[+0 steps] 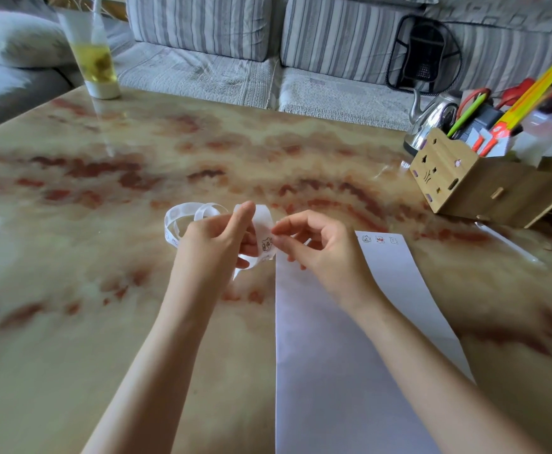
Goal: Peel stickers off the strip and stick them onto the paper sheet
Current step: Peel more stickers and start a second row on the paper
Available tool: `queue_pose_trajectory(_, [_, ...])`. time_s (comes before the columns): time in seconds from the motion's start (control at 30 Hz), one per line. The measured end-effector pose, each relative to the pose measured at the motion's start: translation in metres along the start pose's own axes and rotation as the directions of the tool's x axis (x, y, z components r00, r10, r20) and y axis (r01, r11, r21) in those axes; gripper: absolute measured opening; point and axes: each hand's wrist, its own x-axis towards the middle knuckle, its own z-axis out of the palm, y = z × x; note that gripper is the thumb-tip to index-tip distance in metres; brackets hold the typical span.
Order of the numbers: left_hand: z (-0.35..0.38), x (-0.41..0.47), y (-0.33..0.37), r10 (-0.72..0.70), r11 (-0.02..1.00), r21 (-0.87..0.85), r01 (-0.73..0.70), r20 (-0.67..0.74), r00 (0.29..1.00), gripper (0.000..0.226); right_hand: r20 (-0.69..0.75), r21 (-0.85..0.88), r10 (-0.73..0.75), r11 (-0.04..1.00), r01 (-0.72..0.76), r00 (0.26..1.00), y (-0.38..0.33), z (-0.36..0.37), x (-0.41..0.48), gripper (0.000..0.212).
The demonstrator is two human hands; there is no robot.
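A white sticker strip (182, 217) curls in loops above the marble table, left of centre. My left hand (215, 237) grips the strip, thumb raised behind it. A small cartoon sticker (267, 243) sits on the strip between my hands. My right hand (313, 244) pinches at the edge of that sticker with thumb and forefinger. The white paper sheet (340, 348) lies flat under my right forearm. Three small stickers (379, 239) sit in a row along its far edge.
A wooden desk organiser (464, 181) with pens and scissors stands at the right, a metal kettle (431, 119) behind it. A tall cup of yellow drink (96, 60) stands at the far left edge. A striped sofa (268, 44) runs behind the table.
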Motion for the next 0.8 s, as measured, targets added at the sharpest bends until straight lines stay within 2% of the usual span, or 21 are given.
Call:
queue_pose_trajectory(0.13, [-0.0007,-0.0017,-0.0034,0.015,0.996,0.089,-0.02,0.056,0.998,0.014,-0.016,-0.019,-0.01,1.0,0.01,1.0,0.001,-0.0008,0.0004,0.02])
queue_pose_trajectory(0.43, [0.0004,-0.0016,-0.006,0.03,0.998,0.045,-0.033,0.059,0.998,0.015,-0.024,-0.018,-0.028,0.999,0.028,0.999,0.0018,-0.0004,0.0001,0.014])
queue_pose_trajectory(0.8, [0.0031,-0.0023,-0.0054,0.025,0.999,0.022,-0.026,0.059,0.998,0.019,-0.042,-0.088,-0.109,0.991,0.105,0.993,0.0047,-0.0008,-0.0021,0.02])
